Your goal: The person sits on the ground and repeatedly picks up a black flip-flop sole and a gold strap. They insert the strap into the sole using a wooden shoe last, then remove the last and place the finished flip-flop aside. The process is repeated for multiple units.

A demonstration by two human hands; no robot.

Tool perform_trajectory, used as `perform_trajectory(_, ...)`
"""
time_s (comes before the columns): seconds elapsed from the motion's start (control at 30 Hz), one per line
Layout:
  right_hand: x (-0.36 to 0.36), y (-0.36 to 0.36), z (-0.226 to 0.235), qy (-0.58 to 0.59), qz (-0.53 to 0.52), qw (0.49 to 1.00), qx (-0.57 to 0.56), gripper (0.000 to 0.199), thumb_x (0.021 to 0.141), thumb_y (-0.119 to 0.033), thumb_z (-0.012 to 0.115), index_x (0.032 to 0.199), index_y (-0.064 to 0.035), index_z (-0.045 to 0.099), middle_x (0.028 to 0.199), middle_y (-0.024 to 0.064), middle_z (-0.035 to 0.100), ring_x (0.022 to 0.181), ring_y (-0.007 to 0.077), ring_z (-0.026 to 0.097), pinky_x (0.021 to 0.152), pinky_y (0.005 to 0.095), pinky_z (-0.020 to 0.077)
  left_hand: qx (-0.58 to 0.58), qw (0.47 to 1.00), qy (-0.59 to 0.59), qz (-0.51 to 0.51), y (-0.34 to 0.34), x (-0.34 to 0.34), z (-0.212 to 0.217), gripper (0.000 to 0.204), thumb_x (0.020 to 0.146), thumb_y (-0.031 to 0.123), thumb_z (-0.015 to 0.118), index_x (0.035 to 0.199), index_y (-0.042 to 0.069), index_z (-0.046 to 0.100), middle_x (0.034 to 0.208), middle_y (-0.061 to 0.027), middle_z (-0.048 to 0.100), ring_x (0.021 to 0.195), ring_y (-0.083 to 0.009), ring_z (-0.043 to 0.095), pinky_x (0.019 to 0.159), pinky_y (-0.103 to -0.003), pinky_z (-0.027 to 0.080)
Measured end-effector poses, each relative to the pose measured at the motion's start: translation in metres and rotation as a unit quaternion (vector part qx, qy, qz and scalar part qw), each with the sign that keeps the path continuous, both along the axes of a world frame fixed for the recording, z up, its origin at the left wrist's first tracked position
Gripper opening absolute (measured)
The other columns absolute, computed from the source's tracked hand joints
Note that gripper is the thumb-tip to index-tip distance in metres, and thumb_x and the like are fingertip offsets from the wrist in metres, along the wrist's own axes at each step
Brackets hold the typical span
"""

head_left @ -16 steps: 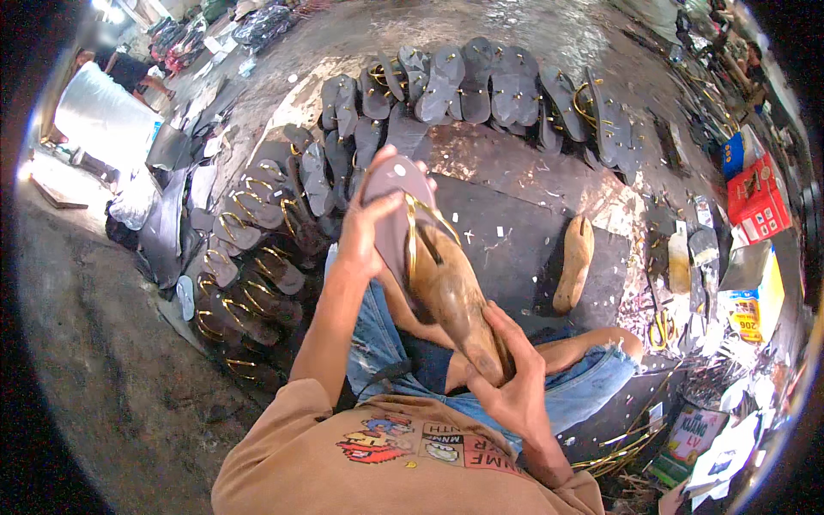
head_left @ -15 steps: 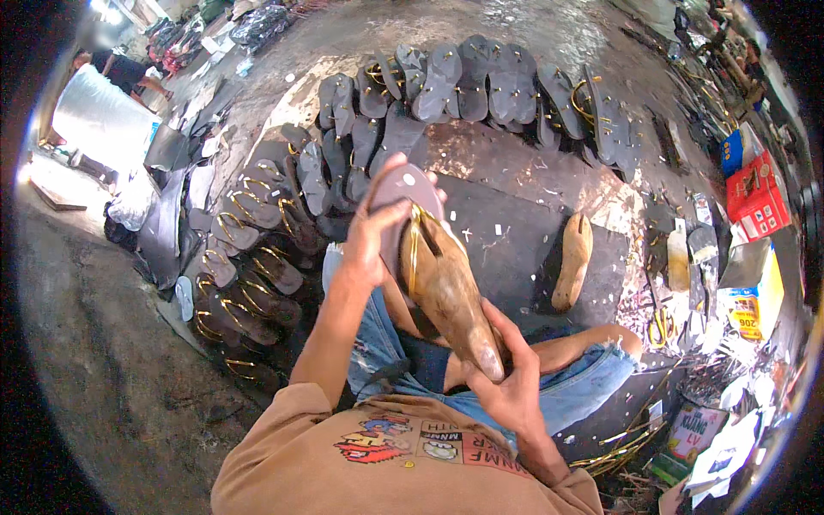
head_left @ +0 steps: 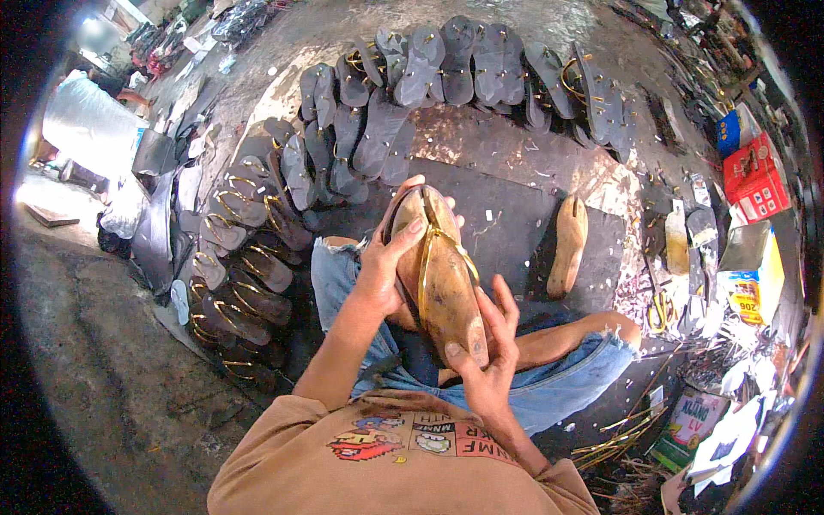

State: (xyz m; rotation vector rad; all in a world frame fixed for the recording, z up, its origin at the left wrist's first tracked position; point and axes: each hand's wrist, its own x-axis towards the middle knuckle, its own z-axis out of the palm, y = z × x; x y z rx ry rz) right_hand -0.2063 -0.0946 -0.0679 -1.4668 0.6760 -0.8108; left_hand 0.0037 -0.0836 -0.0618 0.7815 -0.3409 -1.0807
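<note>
In front of my lap I hold a wooden foot-shaped last [head_left: 455,305] seated in a flip-flop with a thin gold strap [head_left: 424,266]. The strap's fork sits in the slot at the last's toe end and runs down both sides. My left hand [head_left: 382,262] wraps the toe end, thumb on top of the last, other fingers round the sole. Lower down, my right hand [head_left: 491,348] holds the heel end, thumb on the wood and fingers along the right side. Most of the sole is hidden under the last. Another wooden last [head_left: 567,249] lies on the dark mat to the right.
Dark soles with small pegs [head_left: 421,64] form an arc at the far side. Gold-strapped sandals [head_left: 249,296] cluster on the left. To the right are scissors [head_left: 660,311], a red box [head_left: 755,176], a tin [head_left: 688,427] and gold strips [head_left: 618,446].
The last has slid forward so its toe end now covers the sole's front, with the strap fork in its slot. Its toe end points more directly away, and my right hand's fingers have loosened somewhat.
</note>
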Motion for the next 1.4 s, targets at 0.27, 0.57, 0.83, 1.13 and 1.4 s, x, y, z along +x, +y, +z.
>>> perform_trajectory(0.27,0.007,0.003,-0.013,0.095,-0.002,0.987,-0.126,0.069,0.078,-0.01,0.081,0.145,-0.0083,0.064,0.148,0.0235,0.051,0.135,0.0409,0.056,0.113,0.0501,0.047,0.088,0.973,0.212,-0.007,0.059,-0.054,-0.029,0.072,0.108,0.057,0.053,0.165,0.018,0.032,0.156,-0.0114,0.051,0.143,-0.0266,0.051,0.119,-0.047,0.044)
perform_trajectory(0.57,-0.041,0.007,-0.019,0.136,0.119,0.972,0.151,0.044,0.116,-0.039,0.044,0.111,-0.0025,0.068,0.108,0.0086,0.07,0.093,0.0125,0.062,0.081,0.0322,0.0504,0.191,0.919,0.331,-0.093,0.129,-0.073,0.02,0.064,0.101,0.051,0.06,0.145,0.005,0.055,0.132,-0.0151,0.068,0.117,-0.0283,0.069,0.106,-0.047,0.054)
perform_trajectory(0.83,-0.072,0.041,0.016,0.056,0.133,0.881,0.45,0.045,0.106,-0.044,0.063,0.076,-0.0107,0.061,0.067,-0.0042,0.057,0.062,0.0067,0.048,0.058,0.0272,0.0381,0.118,0.92,0.37,-0.056,0.153,-0.094,0.029,0.083,0.092,0.057,0.068,0.15,0.002,0.049,0.138,-0.0197,0.064,0.121,-0.0291,0.068,0.107,-0.047,0.053)
perform_trajectory(1.13,-0.094,0.053,-0.076,0.08,0.116,0.839,0.526,0.029,0.103,-0.027,0.066,0.118,-0.0021,0.064,0.105,0.0075,0.069,0.094,0.0214,0.066,0.084,0.0354,0.0551,0.121,0.982,-0.003,-0.146,0.126,-0.091,0.054,0.097,0.084,0.035,0.081,0.159,0.0,0.032,0.148,-0.0191,0.051,0.139,-0.0274,0.051,0.114,-0.04,0.045)
perform_trajectory(1.4,-0.031,0.034,-0.038,-0.029,-0.089,0.941,0.324,0.047,0.108,-0.025,0.063,0.144,0.0021,0.053,0.103,0.008,0.073,0.098,0.0182,0.071,0.093,0.0337,0.0561,0.235,0.955,-0.164,-0.07,0.073,-0.074,0.037,0.095,0.086,0.043,0.083,0.151,-0.005,0.033,0.137,-0.0192,0.052,0.132,-0.0251,0.052,0.109,-0.038,0.046)
